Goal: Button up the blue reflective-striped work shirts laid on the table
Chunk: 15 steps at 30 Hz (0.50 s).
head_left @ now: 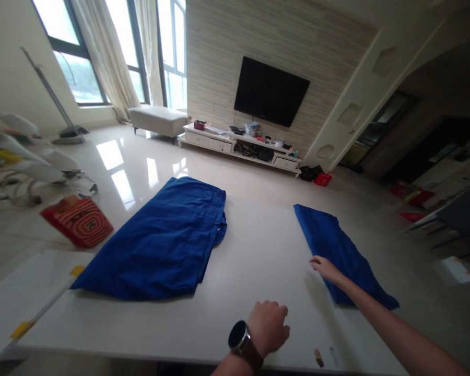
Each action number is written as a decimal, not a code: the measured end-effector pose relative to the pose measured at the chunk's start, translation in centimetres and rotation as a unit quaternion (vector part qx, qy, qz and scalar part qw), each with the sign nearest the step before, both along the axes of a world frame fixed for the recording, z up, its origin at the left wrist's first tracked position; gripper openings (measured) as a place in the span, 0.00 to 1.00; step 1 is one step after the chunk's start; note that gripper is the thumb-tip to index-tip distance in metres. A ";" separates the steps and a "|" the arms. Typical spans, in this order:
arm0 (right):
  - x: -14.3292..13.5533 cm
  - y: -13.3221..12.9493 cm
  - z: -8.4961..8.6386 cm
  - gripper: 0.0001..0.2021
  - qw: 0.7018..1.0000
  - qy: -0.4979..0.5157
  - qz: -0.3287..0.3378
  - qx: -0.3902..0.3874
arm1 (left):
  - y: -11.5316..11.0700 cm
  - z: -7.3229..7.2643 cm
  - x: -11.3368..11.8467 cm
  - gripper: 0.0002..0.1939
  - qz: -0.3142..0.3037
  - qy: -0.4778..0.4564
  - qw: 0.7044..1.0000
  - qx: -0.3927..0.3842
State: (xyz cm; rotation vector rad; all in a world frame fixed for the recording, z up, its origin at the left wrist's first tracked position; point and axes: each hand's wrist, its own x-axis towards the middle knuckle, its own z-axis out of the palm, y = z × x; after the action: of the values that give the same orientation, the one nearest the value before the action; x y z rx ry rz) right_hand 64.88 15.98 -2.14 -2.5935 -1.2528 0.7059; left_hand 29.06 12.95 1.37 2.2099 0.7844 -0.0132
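Observation:
A large folded blue cloth (160,235) lies on the left part of the white table (254,261), with a loop of fabric on its right edge. On the right side of the table rests a smaller blue cloth (337,245). My right hand (325,267) is at the left edge of that smaller cloth, fingers close together; whether they grip fabric is too small to tell. Near the front edge, my left hand (269,326), with a dark watch on its wrist, is above the table between the cloths, fingers curled and nothing visible in them.
Small items (318,357) lie at the table's front edge. A red patterned bag (82,222) stands beyond the left side. Yellow pieces (22,329) sit on the left table seam. Farther back are a low white cabinet (203,140) and a bench (159,119).

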 end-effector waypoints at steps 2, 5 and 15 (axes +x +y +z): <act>-5.6 1.7 0.6 0.12 0.993 0.058 0.107 -0.005 | -0.6 0.5 -0.6 0.20 -0.010 0.012 1.000 -0.002; -16.1 4.4 1.3 0.12 0.942 0.142 0.305 -0.019 | -1.5 1.0 -1.7 0.20 -0.019 0.065 0.998 0.006; -40.3 10.3 -2.6 0.21 0.745 -0.122 0.644 0.122 | -1.3 -1.0 -4.3 0.31 0.003 0.015 1.000 0.001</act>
State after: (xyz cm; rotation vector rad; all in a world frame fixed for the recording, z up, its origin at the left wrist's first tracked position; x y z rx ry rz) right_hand 24.60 26.26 -4.70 -1.2729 -2.9334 0.2428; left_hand 24.72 11.61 0.39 2.2139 0.8066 -0.0424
